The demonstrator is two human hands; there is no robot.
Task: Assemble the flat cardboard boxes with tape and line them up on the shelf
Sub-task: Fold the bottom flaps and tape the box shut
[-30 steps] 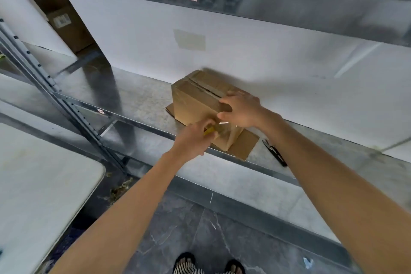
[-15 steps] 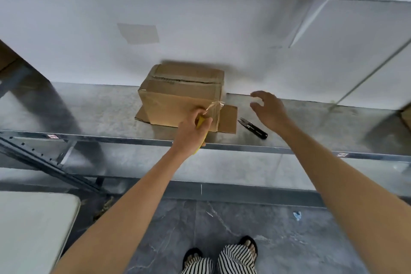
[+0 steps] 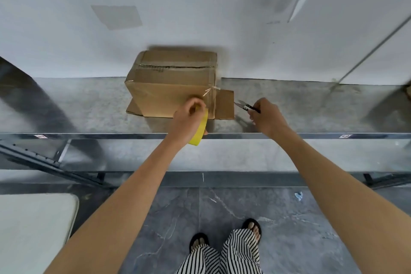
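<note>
A brown cardboard box (image 3: 169,82) stands on the metal shelf (image 3: 89,104) against the white wall, with loose flaps lying flat at its left and right base. My left hand (image 3: 186,120) grips a yellow-cored tape roll (image 3: 199,131) in front of the box. A clear strip of tape (image 3: 210,92) stretches from the roll to the box's right front corner. My right hand (image 3: 266,115) grips small black snips (image 3: 245,106) just right of the box's right flap, blades pointing toward the box.
The shelf's front rail (image 3: 311,135) runs across the view, with a lower shelf level (image 3: 244,155) under it. A white table corner (image 3: 33,229) sits at lower left. My feet (image 3: 222,236) stand on a grey marbled floor. A thin metal post (image 3: 373,42) slants at the right.
My right hand left the box, reached right and picked the snips up from the shelf. My left hand pulled the tape roll down and away from the box. The camera panned right.
</note>
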